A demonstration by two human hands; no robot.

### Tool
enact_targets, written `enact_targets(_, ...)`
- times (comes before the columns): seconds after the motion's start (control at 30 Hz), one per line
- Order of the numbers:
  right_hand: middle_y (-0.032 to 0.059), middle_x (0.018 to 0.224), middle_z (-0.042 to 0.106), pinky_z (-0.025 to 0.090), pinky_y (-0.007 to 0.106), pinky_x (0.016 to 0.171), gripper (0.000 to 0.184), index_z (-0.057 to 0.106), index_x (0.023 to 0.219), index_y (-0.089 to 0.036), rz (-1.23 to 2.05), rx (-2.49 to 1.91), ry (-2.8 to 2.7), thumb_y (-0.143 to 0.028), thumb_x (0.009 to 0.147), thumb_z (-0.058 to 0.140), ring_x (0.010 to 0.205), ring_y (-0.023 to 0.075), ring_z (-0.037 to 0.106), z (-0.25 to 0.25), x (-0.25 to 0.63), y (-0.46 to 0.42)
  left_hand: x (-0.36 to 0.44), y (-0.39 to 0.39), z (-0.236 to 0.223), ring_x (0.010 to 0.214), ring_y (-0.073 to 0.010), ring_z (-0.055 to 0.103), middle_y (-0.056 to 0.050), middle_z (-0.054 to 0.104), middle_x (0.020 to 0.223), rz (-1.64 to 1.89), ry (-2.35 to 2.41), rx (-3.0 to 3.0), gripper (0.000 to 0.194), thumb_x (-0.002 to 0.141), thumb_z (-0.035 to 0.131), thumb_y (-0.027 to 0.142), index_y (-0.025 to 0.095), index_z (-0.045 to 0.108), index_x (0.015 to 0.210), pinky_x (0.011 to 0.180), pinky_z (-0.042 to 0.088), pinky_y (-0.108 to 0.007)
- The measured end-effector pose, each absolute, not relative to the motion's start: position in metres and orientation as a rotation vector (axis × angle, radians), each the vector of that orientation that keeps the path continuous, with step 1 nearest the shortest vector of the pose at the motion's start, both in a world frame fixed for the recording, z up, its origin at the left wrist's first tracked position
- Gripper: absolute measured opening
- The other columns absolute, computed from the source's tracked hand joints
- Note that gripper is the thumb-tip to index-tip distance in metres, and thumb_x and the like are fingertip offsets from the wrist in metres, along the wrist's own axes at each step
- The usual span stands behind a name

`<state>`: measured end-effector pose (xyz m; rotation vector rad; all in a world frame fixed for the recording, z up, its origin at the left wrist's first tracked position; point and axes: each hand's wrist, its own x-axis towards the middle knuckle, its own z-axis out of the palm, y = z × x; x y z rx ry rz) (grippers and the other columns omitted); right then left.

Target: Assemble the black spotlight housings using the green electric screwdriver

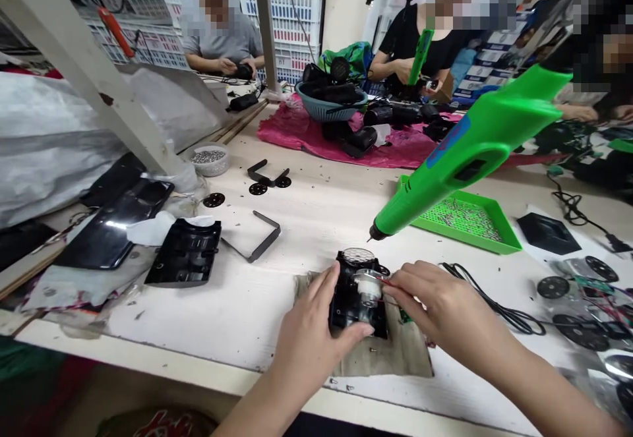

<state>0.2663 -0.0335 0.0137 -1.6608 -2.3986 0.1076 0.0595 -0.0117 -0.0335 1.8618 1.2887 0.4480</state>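
My left hand [312, 321] grips the side of a black plastic housing [341, 308], thumb across its near end and fingers along its left edge. In the housing sits a small motor [368, 287] with a white and silver body; a round mesh disc [359, 256] stands at the far end. My right hand [430, 295] pinches a thin red wire [383, 281] beside the motor; its fingertips partly hide the wire. Beneath the housing lies a worn brown cloth or board [395, 354]. A green electric screwdriver [445, 167] hangs above, its bit pointing down at the far end.
A green tray [504, 242] of screws stands behind the right hand, near a black cable [494, 302]. Motor assemblies [583, 331] lie at right. A black shell [185, 256], a bracket [264, 242] and a screw tub [210, 160] are at left. Two people work across the table.
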Motion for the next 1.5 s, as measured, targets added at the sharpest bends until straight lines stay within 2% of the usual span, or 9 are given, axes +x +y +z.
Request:
enact_targets(0.33,0.0022,0.070,0.058,0.033,0.030,0.050,0.014,0.054,0.075,-0.020,-0.187,-1.506,-2.740,-0.012,0.086,0.056,0.065,0.0206,0.055,0.022,0.245,-0.025,0.060,-0.014,-0.036,0.132,-0.0316,0.044,-0.012,0.041,0.149,0.569,1.249,1.872,0.082,0.076,0.069,0.037,0.025,0.028,0.146,0.101,0.044,-0.054)
enact_targets(0.7,0.0012,0.068,0.060,0.035,0.030,0.050,0.016,0.053,0.072,-0.021,-0.229,-1.564,-2.723,-0.010,0.080,0.062,0.063,0.0200,0.057,0.014,0.241,-0.021,0.061,-0.014,-0.039,0.131,-0.0298,0.045,-0.012,0.043,0.147,0.518,1.292,1.904,0.083,0.074,0.070,0.038,0.021,0.029,0.145,0.101,0.046,-0.050)
enact_targets(0.93,0.0034,0.070,0.061,0.039,0.030,0.051,0.016,0.056,0.075,-0.019,-0.245,-1.668,-2.679,-0.003,0.076,0.060,0.065,0.0212,0.059,0.010,0.235,-0.026,0.062,-0.013,-0.041,0.131,-0.0308,0.046,-0.011,0.044,0.147,0.541,1.304,1.936,0.079,0.075,0.068,0.038,0.023,0.032,0.144,0.099,0.048,-0.049)
enact_targets(1.03,0.0041,0.073,0.063,0.046,0.032,0.057,0.007,0.059,0.080,-0.018,-0.192,-1.707,-2.628,-0.014,0.085,0.057,0.069,0.0213,0.061,0.013,0.240,-0.031,0.061,-0.015,-0.042,0.131,-0.0303,0.046,-0.011,0.043,0.148,0.546,1.300,1.934,0.077,0.078,0.064,0.040,0.023,0.030,0.145,0.098,0.048,-0.049)
enact_targets(1.13,0.0060,0.087,0.067,0.052,0.035,0.068,0.021,0.061,0.097,-0.018,-0.051,-1.801,-2.385,-0.030,0.096,0.044,0.080,0.0216,0.065,0.016,0.256,-0.043,0.060,-0.016,-0.043,0.131,-0.0304,0.046,-0.011,0.043,0.148,0.559,1.310,1.937,0.074,0.081,0.059,0.045,0.024,0.029,0.145,0.099,0.047,-0.051)
enact_targets(1.27,0.0096,0.102,0.065,0.053,0.042,0.078,0.026,0.058,0.110,-0.019,0.046,-1.893,-2.155,-0.025,0.097,0.037,0.095,0.0242,0.062,0.010,0.281,-0.067,0.058,-0.016,-0.044,0.132,-0.0310,0.045,-0.011,0.044,0.147,0.558,1.334,1.955,0.072,0.082,0.057,0.049,0.024,0.031,0.145,0.101,0.045,-0.052)
enact_targets(1.37,0.0132,0.116,0.058,0.049,0.046,0.091,0.029,0.053,0.120,-0.018,0.169,-1.821,-2.211,-0.018,0.094,0.042,0.110,0.0255,0.054,-0.001,0.286,-0.079,0.059,-0.015,-0.045,0.130,-0.0311,0.046,-0.011,0.044,0.147,0.553,1.347,1.963,0.072,0.082,0.056,0.051,0.024,0.032,0.145,0.098,0.047,-0.050)
enact_targets(1.5,0.0149,0.133,0.047,0.035,0.055,0.107,0.045,0.047,0.130,-0.018,0.258,-1.732,-2.250,-0.014,0.085,0.051,0.130,0.0292,0.036,-0.011,0.280,-0.076,0.057,-0.014,-0.045,0.126,-0.0309,0.051,-0.009,0.046,0.146,0.558,1.365,1.966,0.069,0.085,0.054,0.051,0.028,0.032,0.145,0.093,0.051,-0.049)
